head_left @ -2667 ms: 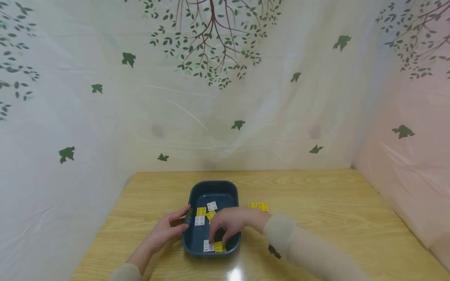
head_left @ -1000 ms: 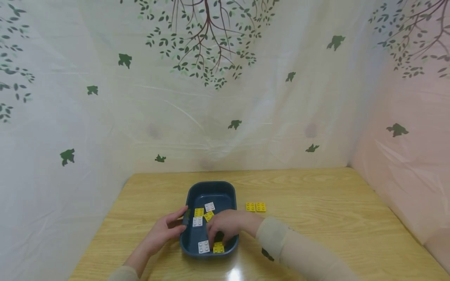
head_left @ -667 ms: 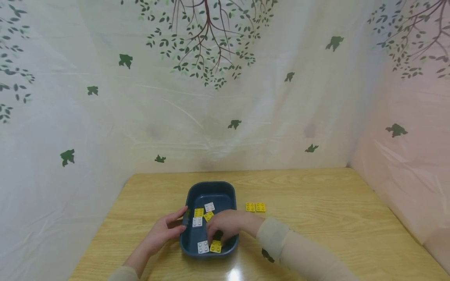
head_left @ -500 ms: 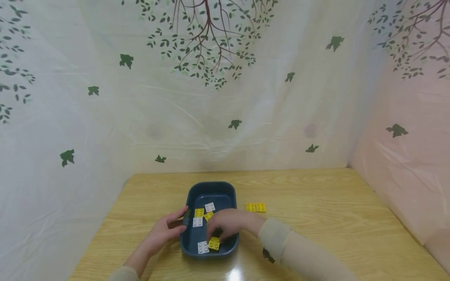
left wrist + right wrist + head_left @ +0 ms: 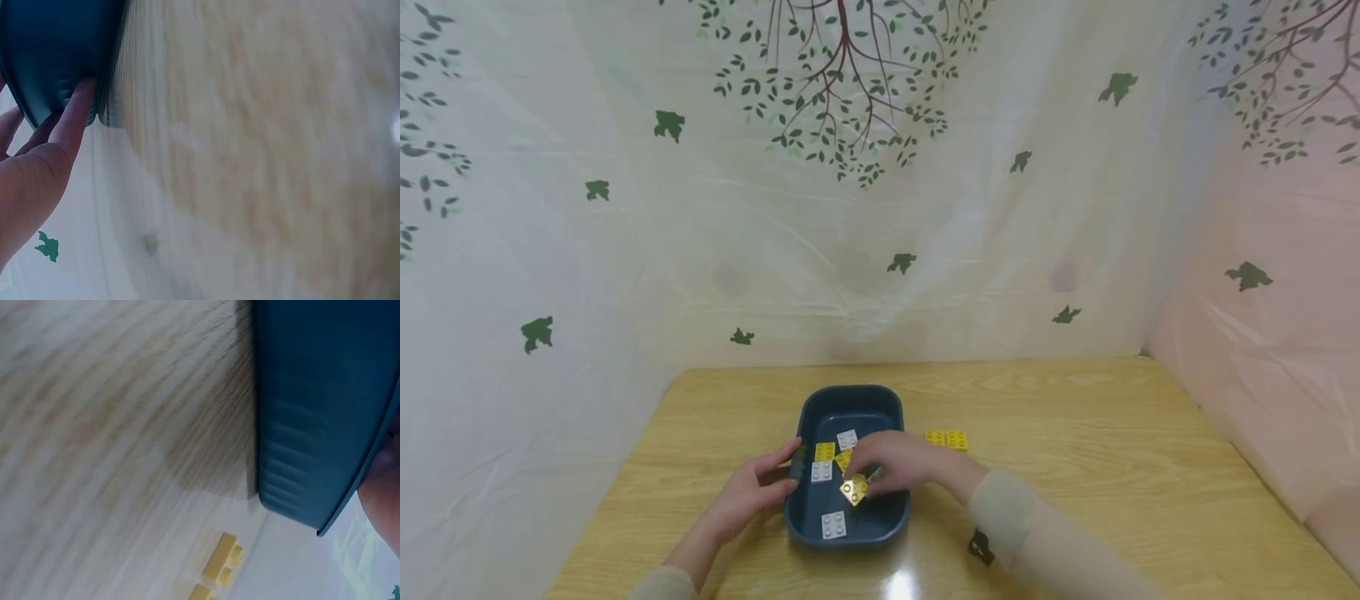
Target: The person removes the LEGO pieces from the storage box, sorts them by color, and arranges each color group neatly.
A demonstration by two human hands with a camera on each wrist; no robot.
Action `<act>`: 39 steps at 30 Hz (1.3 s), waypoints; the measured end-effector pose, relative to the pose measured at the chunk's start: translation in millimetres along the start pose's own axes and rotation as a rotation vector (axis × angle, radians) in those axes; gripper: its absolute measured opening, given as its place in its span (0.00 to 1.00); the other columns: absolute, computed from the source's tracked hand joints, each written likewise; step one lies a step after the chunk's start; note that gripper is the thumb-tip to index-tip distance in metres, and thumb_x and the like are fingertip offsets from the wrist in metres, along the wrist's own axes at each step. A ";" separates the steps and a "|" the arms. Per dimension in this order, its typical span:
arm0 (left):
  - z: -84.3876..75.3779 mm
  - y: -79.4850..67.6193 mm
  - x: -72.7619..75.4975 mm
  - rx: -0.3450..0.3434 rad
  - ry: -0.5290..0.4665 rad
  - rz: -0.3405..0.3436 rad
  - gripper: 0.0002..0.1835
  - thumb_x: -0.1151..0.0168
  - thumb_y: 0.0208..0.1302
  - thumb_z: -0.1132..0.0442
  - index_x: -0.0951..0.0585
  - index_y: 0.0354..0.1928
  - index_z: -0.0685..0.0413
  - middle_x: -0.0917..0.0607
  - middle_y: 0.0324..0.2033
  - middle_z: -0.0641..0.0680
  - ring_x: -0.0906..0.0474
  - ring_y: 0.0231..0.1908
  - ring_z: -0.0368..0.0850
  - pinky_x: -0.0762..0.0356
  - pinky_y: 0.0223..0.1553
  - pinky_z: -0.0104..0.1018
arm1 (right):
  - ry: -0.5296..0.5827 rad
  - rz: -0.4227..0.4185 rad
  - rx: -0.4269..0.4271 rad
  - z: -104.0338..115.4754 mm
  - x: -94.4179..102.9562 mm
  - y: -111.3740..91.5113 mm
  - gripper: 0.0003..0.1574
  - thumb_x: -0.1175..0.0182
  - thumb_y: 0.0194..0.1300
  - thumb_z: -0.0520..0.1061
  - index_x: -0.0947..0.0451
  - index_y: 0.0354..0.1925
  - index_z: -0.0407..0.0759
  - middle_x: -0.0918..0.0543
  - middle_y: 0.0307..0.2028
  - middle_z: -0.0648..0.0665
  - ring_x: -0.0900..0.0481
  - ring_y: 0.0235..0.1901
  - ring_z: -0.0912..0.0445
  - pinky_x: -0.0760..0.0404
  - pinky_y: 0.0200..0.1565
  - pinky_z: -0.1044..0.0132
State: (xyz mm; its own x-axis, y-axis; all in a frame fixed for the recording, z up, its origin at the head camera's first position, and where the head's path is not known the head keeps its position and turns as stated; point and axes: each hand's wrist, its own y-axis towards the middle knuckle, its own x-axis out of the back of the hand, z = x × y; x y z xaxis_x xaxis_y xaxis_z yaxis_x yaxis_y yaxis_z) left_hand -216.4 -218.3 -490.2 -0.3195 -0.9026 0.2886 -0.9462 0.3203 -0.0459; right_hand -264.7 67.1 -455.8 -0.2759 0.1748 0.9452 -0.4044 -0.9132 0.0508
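A dark blue tray (image 5: 872, 417) stands on the table with toy building bricks in it. My left hand (image 5: 748, 496) rests its extended fingers against the tray's left outer wall, as the left wrist view also shows. Above the tray, my right hand (image 5: 898, 460) pinches a tilted yellow brick (image 5: 853, 490) between thumb and fingers. Beneath and around that hand lie a white brick (image 5: 847, 439), a yellow brick (image 5: 824, 451), another white brick (image 5: 822, 472) and a partly hidden yellow brick (image 5: 842, 459). A further white brick (image 5: 833, 525) lies near the tray's front end.
Outside the tray, right of it, two yellow bricks (image 5: 957, 439) sit side by side on the wooden table (image 5: 1075, 467). Behind the table hangs a pale curtain (image 5: 820, 275) with leaf and bird prints. More curtain closes off both sides.
The yellow brick at the tray's front has been picked up by my right hand, raised and moved away from me. It is now turned cornerwise. My left hand stays at the tray wall.
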 end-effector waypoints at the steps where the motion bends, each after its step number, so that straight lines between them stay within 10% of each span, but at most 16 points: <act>1: -0.5 0.3 0.2 0.002 0.003 -0.003 0.34 0.35 0.65 0.64 0.33 0.73 0.52 0.36 0.71 0.63 0.32 0.65 0.64 0.25 0.58 0.48 | -0.001 -0.021 -0.029 -0.9 0.0 -2.3 0.21 0.30 0.61 0.44 0.17 0.53 0.50 0.16 0.49 0.56 0.24 0.52 0.65 0.29 0.59 0.72; 27: 2.2 10.0 6.8 -0.001 -0.007 0.021 0.35 0.35 0.65 0.62 0.34 0.73 0.53 0.36 0.72 0.63 0.31 0.64 0.64 0.23 0.57 0.47 | 0.092 -0.443 -0.257 -21.8 16.2 -68.8 0.20 0.31 0.61 0.44 0.17 0.53 0.46 0.16 0.47 0.50 0.20 0.47 0.54 0.20 0.52 0.55; 39: 3.2 9.8 4.3 -0.002 -0.011 0.015 0.35 0.35 0.65 0.63 0.34 0.73 0.53 0.36 0.71 0.64 0.30 0.63 0.64 0.22 0.56 0.46 | 0.057 -0.498 -0.352 -48.4 9.8 -118.4 0.19 0.30 0.61 0.42 0.18 0.51 0.45 0.17 0.47 0.51 0.21 0.44 0.57 0.19 0.49 0.55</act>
State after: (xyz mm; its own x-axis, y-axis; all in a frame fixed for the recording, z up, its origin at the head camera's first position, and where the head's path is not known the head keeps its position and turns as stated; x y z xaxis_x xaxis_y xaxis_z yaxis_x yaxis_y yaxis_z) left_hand -227.1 -220.0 -492.5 -0.3344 -0.9006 0.2778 -0.9411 0.3346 -0.0480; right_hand -261.8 194.7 -468.1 -0.0217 0.5780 0.8158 -0.7582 -0.5414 0.3634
